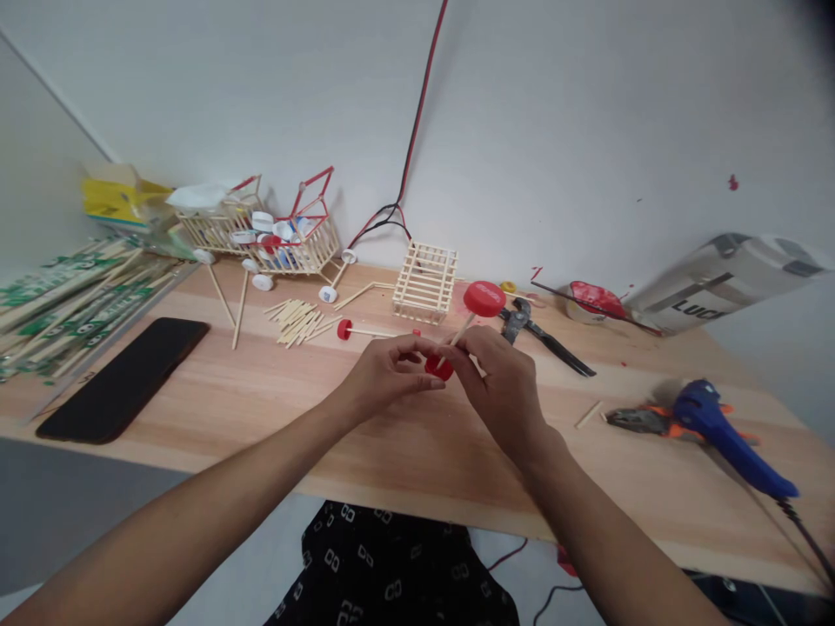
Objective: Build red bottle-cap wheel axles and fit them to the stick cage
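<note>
Both my hands meet over the middle of the wooden table [274,409]. My left hand [384,374] pinches a small red bottle cap [438,368] between thumb and fingers. My right hand [499,382] grips a thin wooden stick [460,335] whose far end carries a second red cap [484,298]; the stick's near end meets the small cap. Just behind lies another stick axle with a red cap [344,329] on its end.
A small stick cage [425,282] stands behind my hands, with loose sticks [297,320] to its left. Stick carts with white caps [274,236] stand at the back left. Pliers [541,335], a blue glue gun [724,435], a black phone [123,378] and chopstick packets [65,296] lie around.
</note>
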{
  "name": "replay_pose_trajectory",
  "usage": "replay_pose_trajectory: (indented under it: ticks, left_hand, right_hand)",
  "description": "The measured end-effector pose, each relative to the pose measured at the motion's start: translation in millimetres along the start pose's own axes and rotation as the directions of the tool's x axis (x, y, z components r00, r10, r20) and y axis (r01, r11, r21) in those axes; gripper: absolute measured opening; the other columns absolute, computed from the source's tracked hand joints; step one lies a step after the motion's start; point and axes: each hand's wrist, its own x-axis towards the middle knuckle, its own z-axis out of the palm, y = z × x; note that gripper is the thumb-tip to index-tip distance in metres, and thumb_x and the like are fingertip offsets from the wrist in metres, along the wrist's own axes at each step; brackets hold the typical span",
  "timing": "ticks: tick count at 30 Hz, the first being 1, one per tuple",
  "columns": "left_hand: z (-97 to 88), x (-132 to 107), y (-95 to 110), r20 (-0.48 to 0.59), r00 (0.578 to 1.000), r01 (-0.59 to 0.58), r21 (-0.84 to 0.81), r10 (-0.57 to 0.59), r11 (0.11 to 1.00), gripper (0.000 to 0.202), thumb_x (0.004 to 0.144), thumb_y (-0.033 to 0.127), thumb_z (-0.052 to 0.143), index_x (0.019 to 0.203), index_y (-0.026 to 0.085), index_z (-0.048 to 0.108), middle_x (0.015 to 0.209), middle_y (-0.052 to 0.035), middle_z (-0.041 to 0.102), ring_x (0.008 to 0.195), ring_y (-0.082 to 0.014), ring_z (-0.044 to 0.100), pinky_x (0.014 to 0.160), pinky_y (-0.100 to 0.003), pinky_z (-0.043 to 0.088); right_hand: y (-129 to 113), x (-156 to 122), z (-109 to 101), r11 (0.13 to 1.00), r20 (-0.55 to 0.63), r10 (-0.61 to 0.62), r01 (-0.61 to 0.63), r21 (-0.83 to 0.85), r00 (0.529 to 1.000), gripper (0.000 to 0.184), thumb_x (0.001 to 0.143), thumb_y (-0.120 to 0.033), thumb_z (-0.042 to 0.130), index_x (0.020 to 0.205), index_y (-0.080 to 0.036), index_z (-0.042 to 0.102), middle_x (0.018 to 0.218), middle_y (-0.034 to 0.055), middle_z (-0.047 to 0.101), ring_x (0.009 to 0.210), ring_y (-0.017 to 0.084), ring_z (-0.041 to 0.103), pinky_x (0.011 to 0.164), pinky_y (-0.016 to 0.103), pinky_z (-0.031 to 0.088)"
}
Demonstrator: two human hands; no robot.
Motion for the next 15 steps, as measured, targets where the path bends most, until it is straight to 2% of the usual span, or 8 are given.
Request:
replay_pose_trajectory:
  ticks: [9,15]
  left_hand:
    - [3.3,3.4,3.7,-0.020,0.997,0.073,-0.109,-0.075,0.991,0.035,0.063,0.022,0.077,0.097,0.015,0.069,0.088,-0.0040,0.067,0.083,-0.0162,0.061,0.082,-0.034,0.049]
    - [0.6,8.4,22.7,-0.037,0.999,-0.025,-0.028,0.024,0.999,0.030,0.064,0.020,0.077,0.093,0.014,0.070,0.096,-0.0062,0.069,0.088,-0.0165,0.061,0.084,-0.032,0.047]
  right_hand:
    - [5.7,4.0,2.5,1.000,0.006,0.017,-0.016,-0.024,1.000,0.027,0.094,-0.028,0.048,0.068,-0.021,0.048,0.066,-0.0007,0.053,0.064,0.013,0.047,0.060,0.025,0.035]
    - [0.0,14.4,-8.2,0.999,-0.009,-0.002,0.002,-0.035,1.000,0.028,0.094,-0.028,0.047,0.067,-0.021,0.048,0.066,-0.0002,0.053,0.065,0.014,0.048,0.061,0.026,0.035]
